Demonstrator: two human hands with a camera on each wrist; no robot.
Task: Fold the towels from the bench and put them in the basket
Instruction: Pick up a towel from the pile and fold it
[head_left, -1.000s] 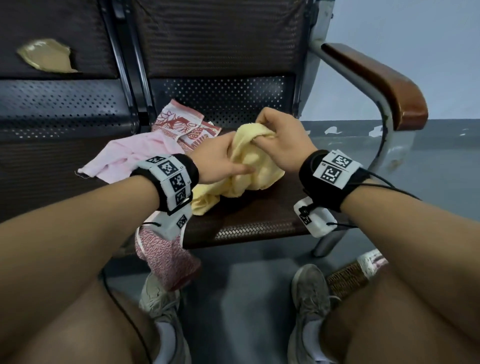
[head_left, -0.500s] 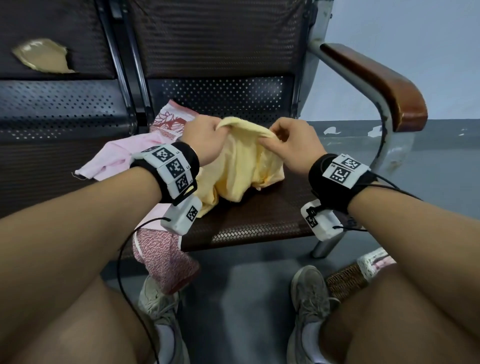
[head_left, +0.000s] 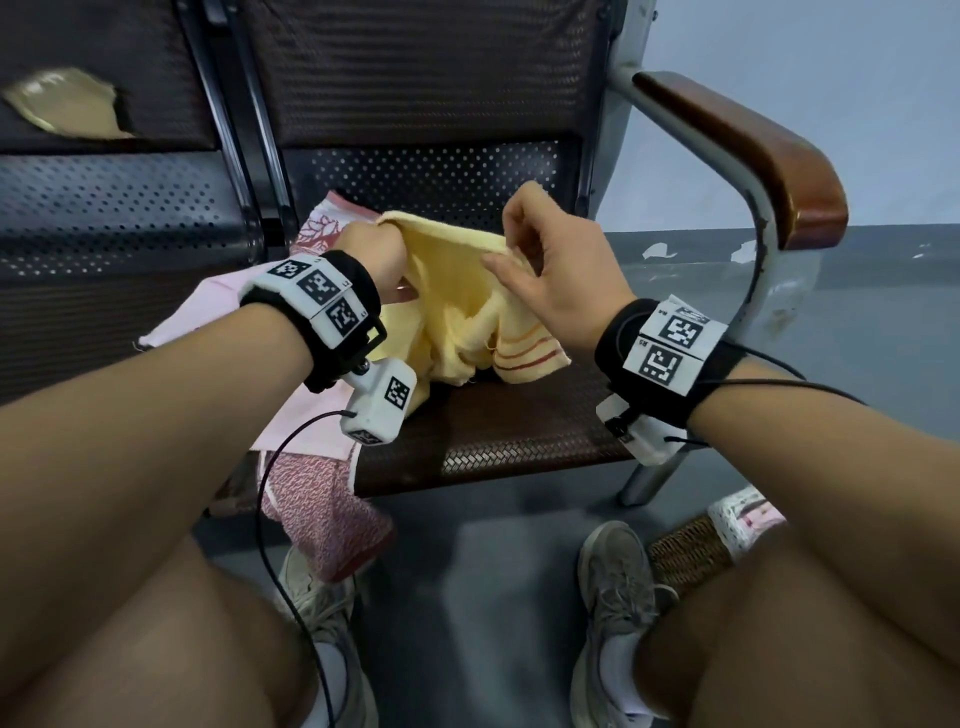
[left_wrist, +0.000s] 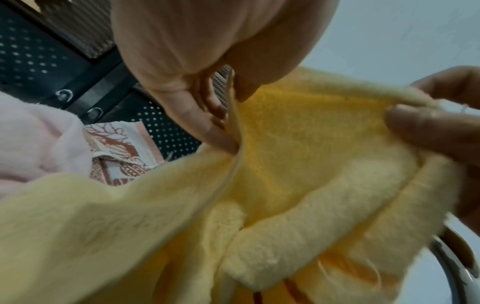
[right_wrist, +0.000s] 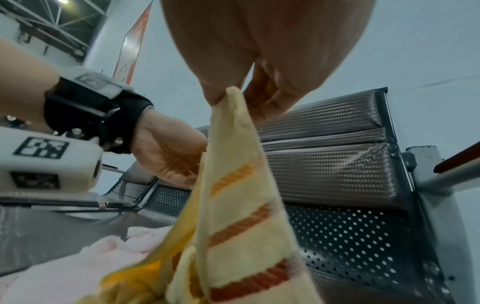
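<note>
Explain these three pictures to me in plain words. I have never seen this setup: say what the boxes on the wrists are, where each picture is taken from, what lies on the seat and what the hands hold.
There is no machine here, only a person with small cameras strapped on. The white boxes with black square patterns are wrist cameras. The wide picture comes from a camera on the head, looking down at both arms. The other two look along each hand from the wrist.

The left hand and the right hand each pinch the top edge of a yellow towel with orange stripes, holding it stretched between them above the bench seat.

On the seat to the left lie a pink towel and a white towel with a red pattern. A red speckled cloth hangs over the front edge. The brown woven thing on the floor may be the basket.
</note>
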